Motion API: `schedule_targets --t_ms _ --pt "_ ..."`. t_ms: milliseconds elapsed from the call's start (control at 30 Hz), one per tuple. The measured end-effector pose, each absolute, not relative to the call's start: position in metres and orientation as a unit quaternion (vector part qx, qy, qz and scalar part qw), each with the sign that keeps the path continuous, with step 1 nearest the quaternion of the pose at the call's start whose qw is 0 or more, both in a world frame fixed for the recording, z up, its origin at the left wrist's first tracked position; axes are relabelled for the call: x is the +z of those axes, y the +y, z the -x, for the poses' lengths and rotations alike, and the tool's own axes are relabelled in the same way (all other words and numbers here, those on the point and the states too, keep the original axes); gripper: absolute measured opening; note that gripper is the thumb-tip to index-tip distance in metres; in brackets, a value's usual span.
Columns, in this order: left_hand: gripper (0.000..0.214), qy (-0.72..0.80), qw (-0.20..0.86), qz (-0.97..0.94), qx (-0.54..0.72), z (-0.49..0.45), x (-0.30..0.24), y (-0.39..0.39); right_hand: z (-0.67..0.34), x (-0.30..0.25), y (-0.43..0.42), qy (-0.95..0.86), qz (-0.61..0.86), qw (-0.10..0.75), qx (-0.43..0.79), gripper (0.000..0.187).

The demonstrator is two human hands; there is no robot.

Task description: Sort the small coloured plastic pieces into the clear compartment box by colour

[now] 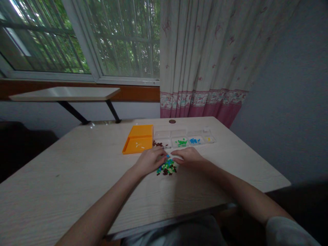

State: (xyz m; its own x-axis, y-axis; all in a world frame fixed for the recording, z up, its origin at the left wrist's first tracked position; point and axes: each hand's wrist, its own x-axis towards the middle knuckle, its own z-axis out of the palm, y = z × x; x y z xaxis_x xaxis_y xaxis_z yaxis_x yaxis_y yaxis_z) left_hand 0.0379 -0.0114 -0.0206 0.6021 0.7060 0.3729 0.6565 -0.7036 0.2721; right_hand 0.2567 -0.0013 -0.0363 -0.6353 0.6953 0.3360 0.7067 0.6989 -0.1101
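Observation:
A small pile of mixed beads (167, 167), green, blue and dark red, lies on the pale wooden table (77, 177). My left hand (150, 160) rests at the pile's left edge with its fingers curled onto the beads. Just right of the pile, my right hand (189, 157) lies palm down, its fingertips pinched together at the top of the pile. What either hand holds is hidden. Behind the hands stands a clear compartment tray (183, 138) holding dark red, green, blue and yellow beads in separate cells.
An orange box (138, 139) lies open to the left of the clear tray with a few pale bits inside. A round cable hole (172, 121) sits at the table's far edge. Behind are a window, a narrow shelf (65, 93) and a curtain (205, 61).

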Motion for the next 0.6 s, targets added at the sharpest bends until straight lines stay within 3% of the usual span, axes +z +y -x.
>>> schedule_targets --t_ms 600 --pt "0.020 0.349 0.101 -0.889 0.278 -0.0454 -0.0192 -0.0154 -0.2530 -0.0419 -0.0011 -0.895 0.334 0.291 -0.041 0.025"
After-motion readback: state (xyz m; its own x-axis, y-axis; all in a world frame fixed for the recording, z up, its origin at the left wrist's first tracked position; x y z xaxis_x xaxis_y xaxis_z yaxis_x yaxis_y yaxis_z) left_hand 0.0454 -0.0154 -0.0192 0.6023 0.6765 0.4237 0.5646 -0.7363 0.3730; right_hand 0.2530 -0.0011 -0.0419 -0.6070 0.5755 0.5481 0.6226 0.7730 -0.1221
